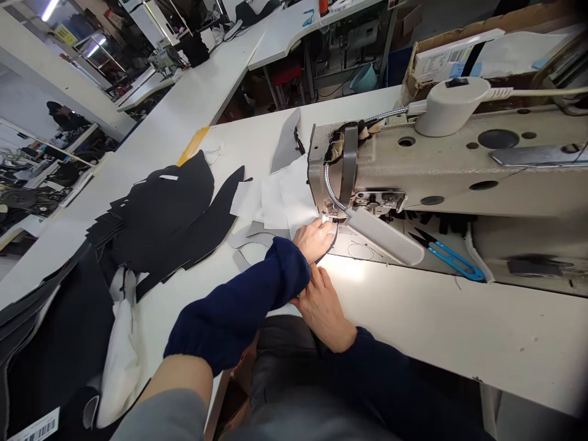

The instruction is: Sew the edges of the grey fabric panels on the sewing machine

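My left hand (316, 240) is at the sewing machine's needle area (331, 214), fingers bent and closed on a dark-edged fabric piece (329, 250). Only a narrow strip of that piece shows; the hand covers most of it. Just below, my right hand (324, 309) reaches in under the left cuff with its fingers drawn together at the same piece. Its fingertips are partly hidden by the navy sleeve. The machine's lamp lights the spot. White sheet pieces (275, 202) and grey cut pieces (255, 239) lie left of the needle.
Stacked black cut pieces (156, 208) cover the table's left side, beside a white cloth bundle (122, 355). Blue thread snips (454, 260) rest under the machine arm (441, 159). A cardboard box (487, 27) stands behind. Farther back are other work tables and a seated person (67, 116).
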`<state>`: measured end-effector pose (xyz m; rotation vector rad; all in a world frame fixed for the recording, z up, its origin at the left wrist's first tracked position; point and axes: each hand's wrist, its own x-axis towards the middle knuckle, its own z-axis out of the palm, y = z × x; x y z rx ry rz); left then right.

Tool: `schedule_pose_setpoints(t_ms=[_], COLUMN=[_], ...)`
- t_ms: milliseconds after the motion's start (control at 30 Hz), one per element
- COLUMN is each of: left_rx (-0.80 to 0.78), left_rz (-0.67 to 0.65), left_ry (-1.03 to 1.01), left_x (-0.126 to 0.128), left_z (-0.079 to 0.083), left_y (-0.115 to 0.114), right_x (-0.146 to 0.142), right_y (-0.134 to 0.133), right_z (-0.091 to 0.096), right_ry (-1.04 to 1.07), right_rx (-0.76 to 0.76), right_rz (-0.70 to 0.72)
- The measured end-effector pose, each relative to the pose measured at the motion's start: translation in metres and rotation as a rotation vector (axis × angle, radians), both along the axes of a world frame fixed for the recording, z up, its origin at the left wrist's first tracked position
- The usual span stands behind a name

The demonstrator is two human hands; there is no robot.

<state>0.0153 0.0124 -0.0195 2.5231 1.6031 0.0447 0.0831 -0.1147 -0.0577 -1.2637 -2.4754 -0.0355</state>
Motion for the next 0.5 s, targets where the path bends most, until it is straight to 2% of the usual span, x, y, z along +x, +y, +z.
schedule_pose_setpoints(t_ms=[267, 400, 500], left_rx=[-0.014, -0.07, -0.085], left_rz=[0.065, -0.025, -0.083], left_ry=[-0.064, -0.118, -0.145], left_x=[0.007, -0.007, -0.019], left_z=[0.005, 0.012, 0.011], left_y=[0.007, 0.003, -0.001], right_x=[0.001, 0.003, 0.0], right_y=[0.004, 0.004, 0.003], right_z=[-0.001, 0.0, 0.0], right_ry=[-0.006, 0.013, 0.02], right_rx=[0.026, -0.015, -0.016], right_rz=[-0.016, -0.061, -0.061])
